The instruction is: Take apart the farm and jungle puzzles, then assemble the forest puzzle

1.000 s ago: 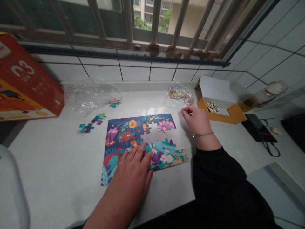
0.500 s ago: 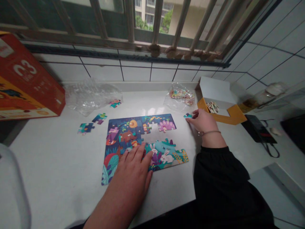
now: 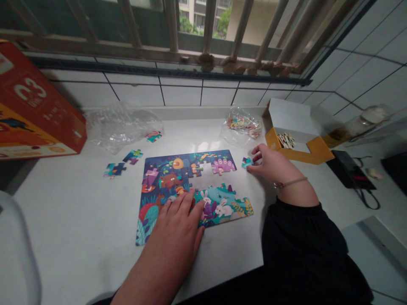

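A colourful jigsaw puzzle [image 3: 171,180], partly assembled, lies on the white counter, with a gap in its middle and right side. My left hand [image 3: 178,220] rests flat on its lower middle, fingers stretched out, covering some of the picture. To the right of the puzzle, a small teal and dark blue jigsaw piece [image 3: 246,162] lies on the counter. My right hand [image 3: 269,163] is beside this piece, its thumb tip at the edge and the other fingers raised apart from the thumb. Loose jigsaw pieces [image 3: 132,156] lie left of the puzzle; another piece [image 3: 154,136] sits farther back.
A crumpled clear plastic bag [image 3: 117,129] lies back left, near a large red box [image 3: 38,101]. At the back right are a bag of puzzle pieces [image 3: 243,125] and an open yellow box [image 3: 300,154]. A dark phone [image 3: 352,169] and a bottle [image 3: 359,123] stand farther right.
My right hand has spread its fingers from a pinch at the teal piece and shifted slightly right. The piece sits a little nearer and farther left. My left hand stays in place.
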